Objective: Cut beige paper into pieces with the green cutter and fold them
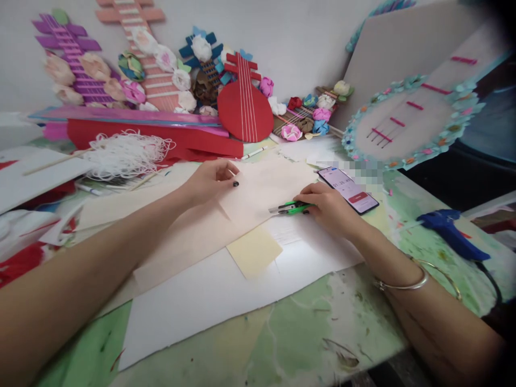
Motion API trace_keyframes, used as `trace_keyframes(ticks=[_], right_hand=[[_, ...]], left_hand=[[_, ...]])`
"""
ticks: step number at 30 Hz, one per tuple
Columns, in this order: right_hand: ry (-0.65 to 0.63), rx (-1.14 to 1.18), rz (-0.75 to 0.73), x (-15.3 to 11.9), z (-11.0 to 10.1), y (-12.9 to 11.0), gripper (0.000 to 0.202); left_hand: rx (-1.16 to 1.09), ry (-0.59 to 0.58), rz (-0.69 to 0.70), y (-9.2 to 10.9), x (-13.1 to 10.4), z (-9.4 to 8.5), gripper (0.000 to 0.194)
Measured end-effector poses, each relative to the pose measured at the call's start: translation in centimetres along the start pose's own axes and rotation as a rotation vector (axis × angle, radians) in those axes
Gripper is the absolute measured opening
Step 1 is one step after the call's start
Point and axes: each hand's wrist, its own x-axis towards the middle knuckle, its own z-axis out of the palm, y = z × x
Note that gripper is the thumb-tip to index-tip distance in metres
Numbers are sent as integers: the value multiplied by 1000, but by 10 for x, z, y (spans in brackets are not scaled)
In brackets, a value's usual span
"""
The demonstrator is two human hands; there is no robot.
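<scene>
My right hand grips a green utility knife whose blade is out, pointing left over the edge of a pale cream paper sheet. At the upper left of that sheet, my left hand has its thumb and fingers curled together on the paper, which lifts slightly there. A small yellow paper square lies in front of the sheet's near edge. Beneath both is a white board with thin cut marks to the right of the square.
A phone lies beyond my right hand, with a blue glue gun to the right. White string is heaped at left. A red paper lute and other flower-trimmed instruments stand along the wall. A flower-edged panel leans at right.
</scene>
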Motion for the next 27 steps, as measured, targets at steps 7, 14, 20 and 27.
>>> trace_keyframes(ticks=[7,14,20,27], right_hand=[[-4,4,1,1,2,-4,39],[7,4,-25,1,1,-3,37],[-4,-46,-48,1,1,0,39],[-15,-22,-47,1,1,-6,35]], left_hand=[[110,10,12,-20,-7,6,22],[184,27,84,-29,-8,7,21],[241,57,104,-28,-9,9,21],[349,82,139,-27,-12,12,21]])
